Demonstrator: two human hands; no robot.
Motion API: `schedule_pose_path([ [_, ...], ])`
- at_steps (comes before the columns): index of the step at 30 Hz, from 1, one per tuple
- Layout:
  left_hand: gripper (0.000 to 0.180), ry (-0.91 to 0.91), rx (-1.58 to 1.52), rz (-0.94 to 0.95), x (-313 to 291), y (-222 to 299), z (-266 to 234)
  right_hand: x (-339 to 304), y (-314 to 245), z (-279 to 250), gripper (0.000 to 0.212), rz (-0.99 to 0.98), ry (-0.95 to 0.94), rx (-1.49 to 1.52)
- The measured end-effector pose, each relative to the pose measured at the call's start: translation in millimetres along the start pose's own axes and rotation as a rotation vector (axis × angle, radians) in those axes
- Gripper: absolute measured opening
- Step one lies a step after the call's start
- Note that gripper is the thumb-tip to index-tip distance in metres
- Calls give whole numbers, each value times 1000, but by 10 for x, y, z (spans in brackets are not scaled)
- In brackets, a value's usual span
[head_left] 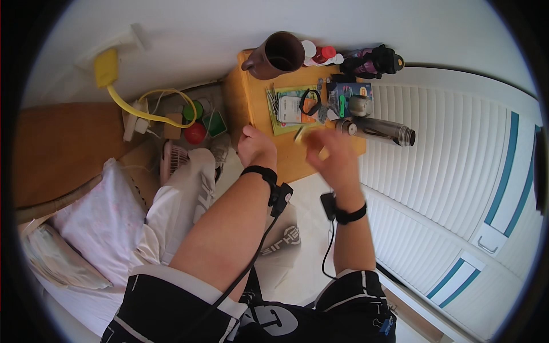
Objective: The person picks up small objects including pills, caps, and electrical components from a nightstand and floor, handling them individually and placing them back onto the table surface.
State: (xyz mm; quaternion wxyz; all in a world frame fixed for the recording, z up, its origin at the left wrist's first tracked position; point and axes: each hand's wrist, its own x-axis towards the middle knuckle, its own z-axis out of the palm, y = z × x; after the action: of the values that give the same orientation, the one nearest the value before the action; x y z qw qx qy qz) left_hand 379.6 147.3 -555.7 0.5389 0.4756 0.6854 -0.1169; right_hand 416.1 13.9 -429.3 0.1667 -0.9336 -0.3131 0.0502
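My left hand (256, 148) is curled closed at the near left edge of the wooden bedside table (291, 163); its fingers are turned away, so anything in them is hidden. My right hand (334, 153), slightly blurred, is raised above the table's near right part. Its thumb and fingers pinch a small yellowish thing (299, 135), too blurred to name. Just beyond it lie a yellow-green booklet (279, 127), a white-and-orange packet (290, 108) and a black wristband (310, 103). A grey steel flask (380, 131) lies on its side by my right hand.
A brown mug (275, 56), several small bottles (325, 54) and a dark drink bottle (374, 62) stand along the wall. White louvred doors (423, 126) rise at right. Left are a yellow cable (134, 112), a pink fan (172, 162) and a pillow (97, 214).
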Motion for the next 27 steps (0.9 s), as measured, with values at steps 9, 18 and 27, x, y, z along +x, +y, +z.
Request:
schedule_pose_path([
  [9, 60, -17, 47, -14, -111, 21, 69, 1285, 409, -50, 14, -65, -45, -228],
  [18, 62, -32, 49, -33, -134, 47, 39, 1426, 453, 320, 16, -3, -153, -239],
  [27, 61, -29, 83, -26, -108, 71, 11, 1229, 452, 271, 23, 110, -102, -29],
])
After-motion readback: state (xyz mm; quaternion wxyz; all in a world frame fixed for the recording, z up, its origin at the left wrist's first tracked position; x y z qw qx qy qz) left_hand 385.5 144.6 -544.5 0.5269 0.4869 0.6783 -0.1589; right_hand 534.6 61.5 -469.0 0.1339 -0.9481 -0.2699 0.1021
